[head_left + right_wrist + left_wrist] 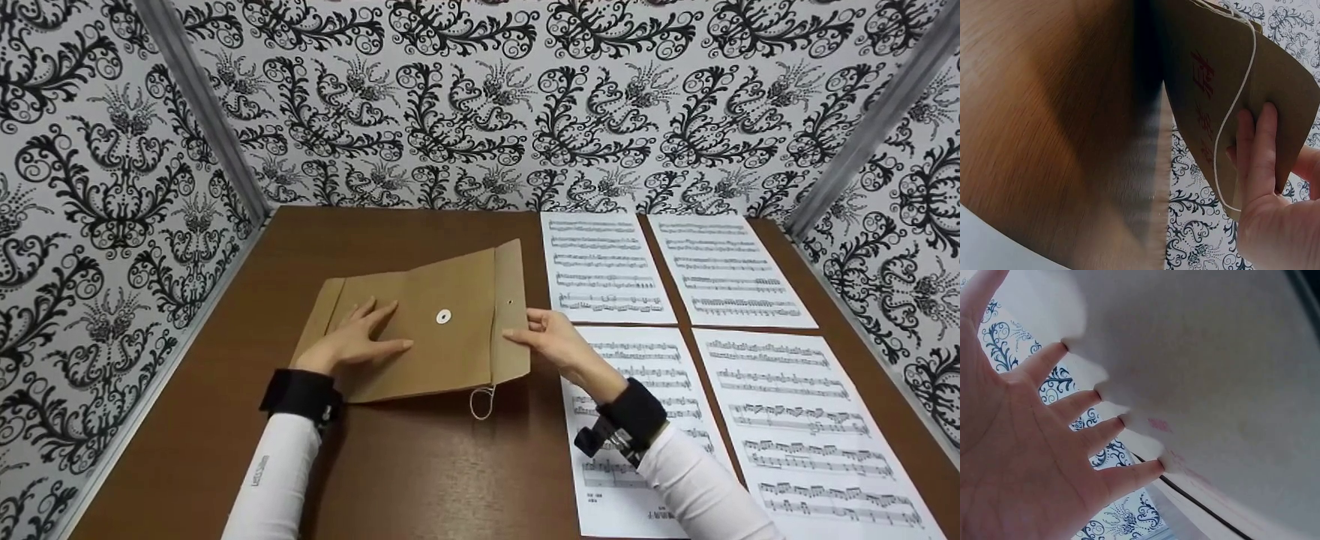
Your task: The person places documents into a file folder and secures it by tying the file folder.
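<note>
A brown paper document envelope (457, 285) with a white round button (444, 316) lies tilted over the table, its right side raised. My left hand (354, 341) rests on its left part with fingers spread. In the left wrist view, the fingertips of the left hand (1044, 444) touch a large pale surface with faint red marks. My right hand (559, 341) pinches the envelope's right flap (511, 315), thumb on top and fingers underneath. The right wrist view shows red lettering (1204, 101) on the underside and a loose white string (1224, 129) beside the right hand (1275, 197).
Several sheet music pages lie in two rows on the right of the brown table (435, 480), among them a back-left page (607, 270) and a front-right page (810, 427). My right forearm passes over the front-left page (600, 487). Patterned walls (480, 112) enclose the table.
</note>
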### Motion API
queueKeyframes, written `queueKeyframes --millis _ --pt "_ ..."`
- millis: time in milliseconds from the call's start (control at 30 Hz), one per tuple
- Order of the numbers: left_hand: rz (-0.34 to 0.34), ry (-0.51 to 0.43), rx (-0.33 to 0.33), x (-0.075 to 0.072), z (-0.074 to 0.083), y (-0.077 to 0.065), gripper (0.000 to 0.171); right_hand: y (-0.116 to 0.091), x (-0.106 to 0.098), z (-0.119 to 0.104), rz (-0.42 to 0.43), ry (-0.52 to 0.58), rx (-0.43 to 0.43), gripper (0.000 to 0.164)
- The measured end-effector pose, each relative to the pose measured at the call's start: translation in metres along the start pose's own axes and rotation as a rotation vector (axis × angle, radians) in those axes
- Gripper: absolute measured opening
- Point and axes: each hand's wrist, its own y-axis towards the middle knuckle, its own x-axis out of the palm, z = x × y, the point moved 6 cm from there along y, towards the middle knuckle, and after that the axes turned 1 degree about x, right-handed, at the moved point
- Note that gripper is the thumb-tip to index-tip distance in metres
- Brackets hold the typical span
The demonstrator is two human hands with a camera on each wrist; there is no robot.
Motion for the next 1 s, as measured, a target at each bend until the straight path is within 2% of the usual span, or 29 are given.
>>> queueKeyframes --millis 233,500,767,1000 --pt "0.044 0.054 -0.030 -0.002 0.020 -0.004 0.087 -0.003 0.000 -0.003 -0.006 0.007 -0.018 0.051" --pt "0.060 0.144 -0.028 0.000 0.058 -0.013 0.079 -0.006 0.003 -0.005 -0.006 0.020 -0.018 0.050" --pt "0.094 0.162 0.056 0.010 0.103 -0.022 0.084 -0.009 0.007 -0.009 0.003 0.001 -0.015 0.052" --pt "0.107 0.166 0.092 0.019 0.125 -0.024 0.096 -0.010 0.010 -0.009 -0.006 0.027 -0.012 0.054"
